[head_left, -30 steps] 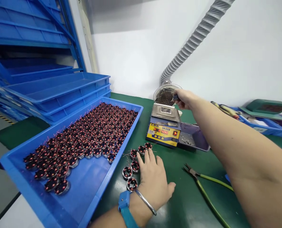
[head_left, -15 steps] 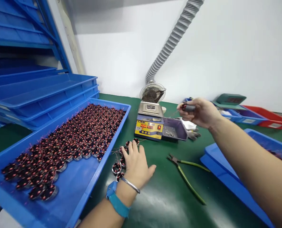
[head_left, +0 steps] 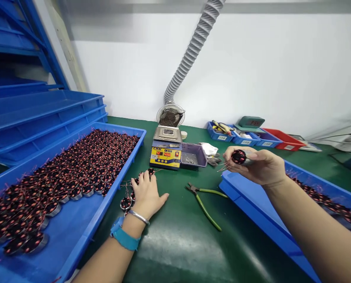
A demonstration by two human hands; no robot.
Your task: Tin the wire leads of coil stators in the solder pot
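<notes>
My right hand (head_left: 259,167) grips a small round motor part (head_left: 239,157), its black wire-wound end turned to the camera and thin wires trailing off to the left. The hand is above the near-left end of the right blue tray (head_left: 248,204). My left hand (head_left: 147,194) rests with fingers stretched over a small group of similar motor parts (head_left: 125,203) on the green table. Its fingers partly cover them, and nothing shows gripped there. Between the hands lie cutting pliers (head_left: 203,204) with green handles, jaws spread.
On the left, a blue tray (head_left: 116,200) is packed with motor parts. A yellow-fronted solder pot (head_left: 165,157) and purple bin (head_left: 205,159) stand beneath a fume hose (head_left: 190,51). Small blue bins and a red bin (head_left: 284,141) line the back. Empty-looking blue trays (head_left: 84,106) are stacked left.
The view has swung to the right. My right hand has lowered toward the right tray, and the motor part has turned its black end to the camera. My left hand stays over the group.
</notes>
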